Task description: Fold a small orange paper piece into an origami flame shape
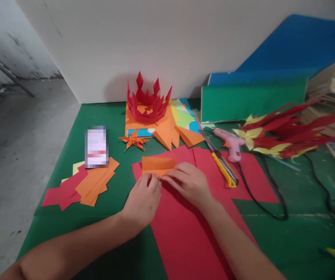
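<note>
My left hand (144, 198) and my right hand (189, 182) meet over a small orange paper piece (158, 164) that lies on large red paper sheets (185, 225). Both hands have fingers curled and pinch the near edge of the orange piece, pressing it down on the red sheet. A red folded paper crown-like flower (148, 103) stands at the back on orange paper. A small orange folded star (134, 140) lies in front of it.
A green table (286, 241) carries a yellow utility knife (222, 165), a pink glue gun (232, 143) with a black cord (268, 194), cut red and orange strips (82, 186) at left, a blurred card (96, 147), red-yellow paper flowers (286, 132) and a green-blue box (251, 95).
</note>
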`<action>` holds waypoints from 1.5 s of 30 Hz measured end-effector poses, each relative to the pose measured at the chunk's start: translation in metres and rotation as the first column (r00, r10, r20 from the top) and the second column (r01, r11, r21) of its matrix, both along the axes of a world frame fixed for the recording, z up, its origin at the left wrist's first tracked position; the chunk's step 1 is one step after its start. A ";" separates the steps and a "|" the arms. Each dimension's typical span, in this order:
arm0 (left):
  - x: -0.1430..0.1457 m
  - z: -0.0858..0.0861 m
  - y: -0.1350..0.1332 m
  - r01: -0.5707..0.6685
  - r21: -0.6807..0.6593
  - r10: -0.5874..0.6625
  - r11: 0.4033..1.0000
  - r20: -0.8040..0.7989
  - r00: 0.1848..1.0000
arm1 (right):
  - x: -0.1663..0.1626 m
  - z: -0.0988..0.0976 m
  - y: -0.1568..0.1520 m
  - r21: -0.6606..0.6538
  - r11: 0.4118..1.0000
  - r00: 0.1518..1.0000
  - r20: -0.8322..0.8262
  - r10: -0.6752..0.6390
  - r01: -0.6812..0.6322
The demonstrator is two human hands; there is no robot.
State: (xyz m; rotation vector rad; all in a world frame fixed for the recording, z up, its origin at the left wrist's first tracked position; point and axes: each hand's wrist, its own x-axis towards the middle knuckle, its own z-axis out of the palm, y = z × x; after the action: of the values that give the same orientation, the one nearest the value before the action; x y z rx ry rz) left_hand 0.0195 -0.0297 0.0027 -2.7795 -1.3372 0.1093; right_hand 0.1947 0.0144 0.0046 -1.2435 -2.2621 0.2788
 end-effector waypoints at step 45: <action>-0.002 0.007 0.001 0.002 0.092 0.008 0.996 -0.106 0.994 | 0.010 0.006 0.004 0.028 0.970 0.955 0.187 0.232 -0.241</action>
State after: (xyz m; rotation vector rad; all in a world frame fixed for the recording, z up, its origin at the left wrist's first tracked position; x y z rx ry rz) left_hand 0.0175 -0.0289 0.0094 -2.6556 -1.2877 0.1885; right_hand 0.2049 0.0185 0.0106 -1.0069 -2.5643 0.1998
